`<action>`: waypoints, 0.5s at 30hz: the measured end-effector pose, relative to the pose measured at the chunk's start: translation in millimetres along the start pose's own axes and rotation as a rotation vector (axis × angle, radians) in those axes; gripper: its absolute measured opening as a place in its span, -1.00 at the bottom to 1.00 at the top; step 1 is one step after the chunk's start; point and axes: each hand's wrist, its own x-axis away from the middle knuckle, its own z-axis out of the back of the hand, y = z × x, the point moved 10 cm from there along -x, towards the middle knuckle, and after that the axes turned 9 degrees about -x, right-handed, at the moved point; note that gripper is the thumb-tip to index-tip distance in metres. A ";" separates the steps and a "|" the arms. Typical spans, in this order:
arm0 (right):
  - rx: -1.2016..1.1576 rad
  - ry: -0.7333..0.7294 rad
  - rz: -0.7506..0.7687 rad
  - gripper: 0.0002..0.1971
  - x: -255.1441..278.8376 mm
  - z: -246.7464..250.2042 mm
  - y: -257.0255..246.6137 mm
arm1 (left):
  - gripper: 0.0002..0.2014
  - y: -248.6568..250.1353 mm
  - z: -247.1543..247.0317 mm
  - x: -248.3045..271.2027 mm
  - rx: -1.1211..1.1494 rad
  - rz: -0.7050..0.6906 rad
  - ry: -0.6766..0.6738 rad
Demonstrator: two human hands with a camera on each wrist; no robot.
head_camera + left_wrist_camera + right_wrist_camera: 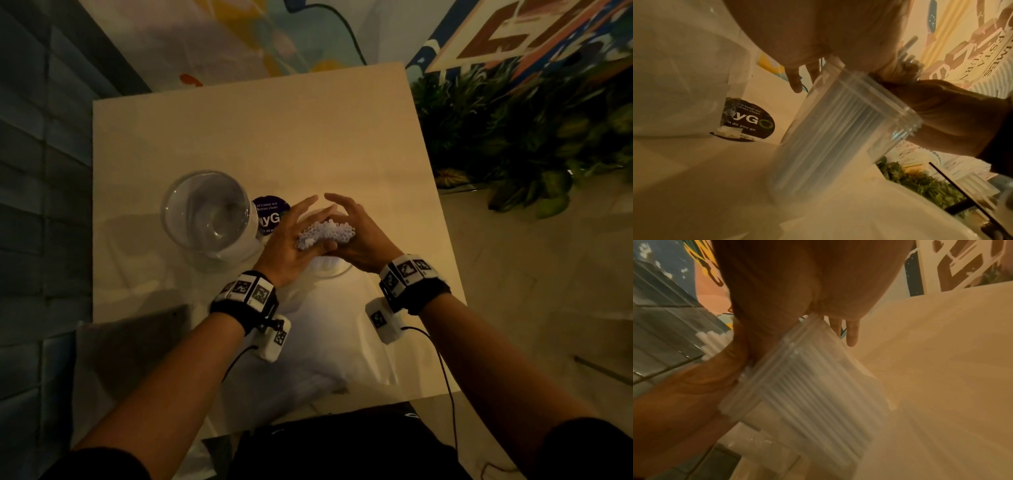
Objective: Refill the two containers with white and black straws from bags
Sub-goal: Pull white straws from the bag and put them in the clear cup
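White straws (327, 230) stand bunched in a clear container (840, 129) between both palms. Left hand (294, 240) and right hand (359, 236) press the bunch with straight, spread fingers. Left of them, an empty clear container (209, 214) stands on the table (274, 137).

Bare forearms, dark sleeves ending near the elbows. Behind the left hand (291, 236), a black wrist strap (236, 310) topped by a row of white blocks printed with black square markers (251, 291); below the strap, a white camera box (274, 339) with another such marker and a thin black cable (236, 359) trailing back along the forearm. Behind the right hand (359, 233), a matching black band (428, 296), marker blocks (407, 270), a white box (383, 320) and black cable (442, 363). Dark clothing at the lap.
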 end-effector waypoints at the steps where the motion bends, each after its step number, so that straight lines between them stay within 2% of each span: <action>1: 0.017 0.006 0.023 -0.34 -1.7 2.5 -4.2 | -0.43 2.3 3.7 -0.9 0.043 0.002 0.012; 5: -0.138 0.058 0.023 -0.28 -5.3 13.7 -17.9 | -0.46 10.3 18.2 -8.7 0.111 0.044 0.048; 9: -0.106 0.114 0.013 -0.27 -1.1 19.4 -23.9 | -0.32 -9.9 11.4 -12.8 0.165 0.183 -0.006; 12: -0.176 0.184 0.017 -0.21 12.9 27.9 -24.1 | -0.18 -13.2 17.6 -7.3 0.134 0.263 0.009; 14: -0.224 0.289 0.019 -0.19 30.2 42.2 -20.1 | -0.11 -10.3 24.1 2.1 0.138 0.280 0.047; 15: -0.242 0.367 0.024 -0.24 42.1 52.8 -18.0 | -0.07 -12.3 26.5 9.0 0.161 0.292 0.071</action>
